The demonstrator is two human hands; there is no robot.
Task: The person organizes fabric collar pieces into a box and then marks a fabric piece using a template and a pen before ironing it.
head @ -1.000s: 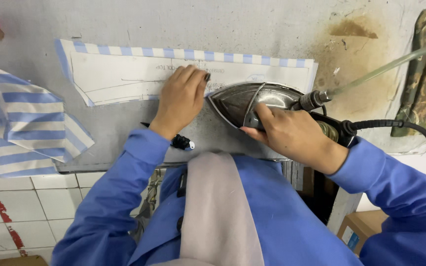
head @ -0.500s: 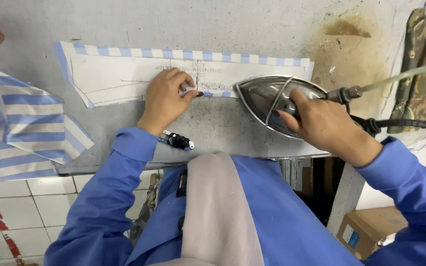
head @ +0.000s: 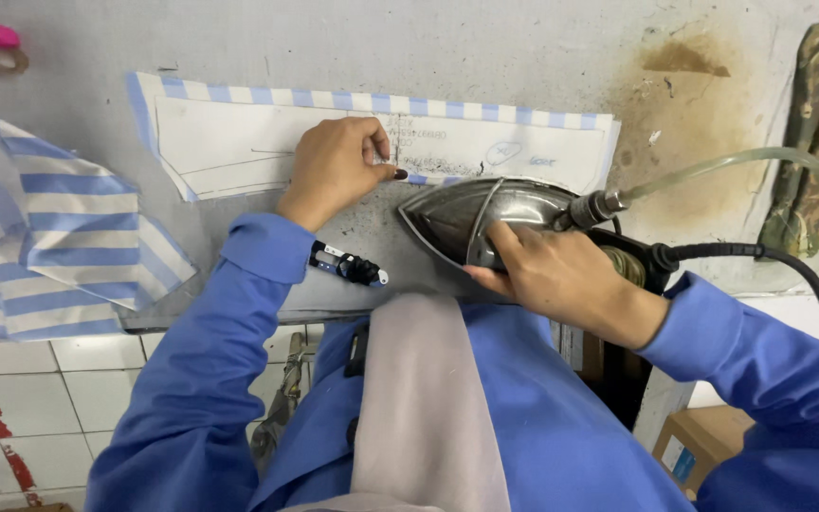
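On grey table [head: 523, 47], right hand [head: 561, 275] gripping iron [head: 485, 213]

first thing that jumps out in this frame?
The shiny steam iron, centre-right on the grey table, with the right hand gripping its handle. Just left of it, the left hand pinches the lower edge of a white paper pattern lying on blue-striped fabric. More striped pieces are piled at far left.

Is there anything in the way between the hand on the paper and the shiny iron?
Nothing visible. The left hand pinches the lower edge of the white paper pattern on the striped cloth. The iron, gripped by the right hand, sits just beside it, with only bare grey table between them.
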